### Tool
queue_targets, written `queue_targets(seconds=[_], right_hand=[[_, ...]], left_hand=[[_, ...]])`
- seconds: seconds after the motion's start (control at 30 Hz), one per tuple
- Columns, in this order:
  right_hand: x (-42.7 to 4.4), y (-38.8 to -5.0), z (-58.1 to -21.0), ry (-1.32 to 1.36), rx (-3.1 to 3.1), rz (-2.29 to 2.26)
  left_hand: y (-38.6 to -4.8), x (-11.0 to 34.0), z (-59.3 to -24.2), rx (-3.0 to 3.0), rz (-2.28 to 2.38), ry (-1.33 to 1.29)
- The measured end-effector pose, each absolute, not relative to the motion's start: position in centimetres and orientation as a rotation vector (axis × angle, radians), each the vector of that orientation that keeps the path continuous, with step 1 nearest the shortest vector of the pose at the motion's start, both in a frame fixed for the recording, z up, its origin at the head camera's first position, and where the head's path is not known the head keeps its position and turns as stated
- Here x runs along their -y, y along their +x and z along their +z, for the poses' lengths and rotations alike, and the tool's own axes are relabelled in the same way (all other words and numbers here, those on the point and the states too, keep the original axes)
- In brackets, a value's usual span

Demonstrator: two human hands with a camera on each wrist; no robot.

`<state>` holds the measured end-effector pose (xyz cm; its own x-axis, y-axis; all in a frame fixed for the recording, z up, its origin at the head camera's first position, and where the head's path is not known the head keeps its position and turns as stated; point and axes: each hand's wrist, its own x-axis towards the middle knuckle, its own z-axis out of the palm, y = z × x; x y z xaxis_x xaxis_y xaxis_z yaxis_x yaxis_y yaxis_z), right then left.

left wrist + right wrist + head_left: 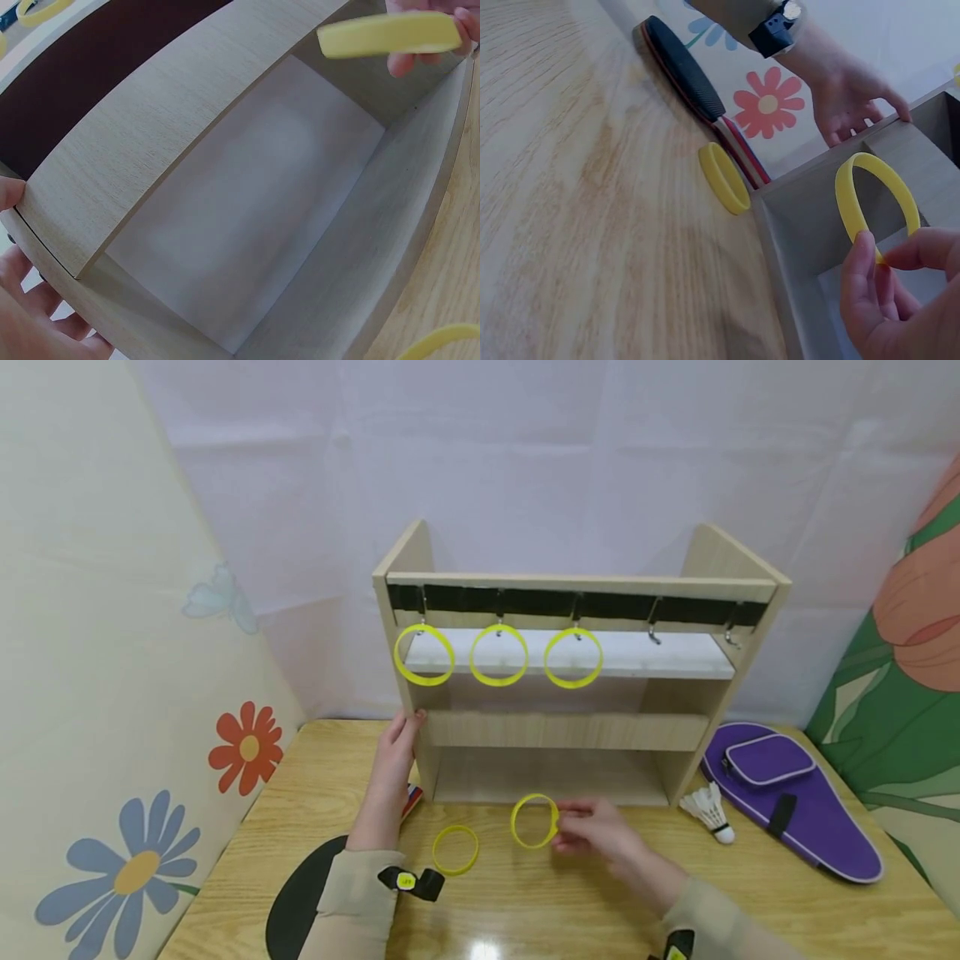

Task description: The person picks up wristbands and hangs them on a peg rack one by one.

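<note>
Yellow wrist label noted, print too small to be read. Yellow ring pinched by right hand above wood-grain counter; shelf gripped at side by left hand. Left wall flower-printed.

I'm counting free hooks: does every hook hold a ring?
No, the two rightmost hooks are bare, while yellow rings hang on the other three.

I am in what looks like a small staged corner indoors, though whether in a home or a studio I cannot tell. A creased pale sheet hangs across the top of the frame, with flower-printed coverings at the left and far right. My wood-grain worktop carries a hooked shelf unit at centre, and a purple racket case at lower right.
</note>
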<state>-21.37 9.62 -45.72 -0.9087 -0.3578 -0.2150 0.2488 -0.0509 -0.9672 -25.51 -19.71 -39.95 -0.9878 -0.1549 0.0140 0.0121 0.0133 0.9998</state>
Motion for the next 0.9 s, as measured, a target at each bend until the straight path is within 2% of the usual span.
queue_targets(seconds=[0.9], right_hand=[[-13.4,-21.0,-41.1,-0.156,-1.715,-2.213]], left_hand=[[-25.4,19.7,-39.9,2.148,-2.110,0.150]])
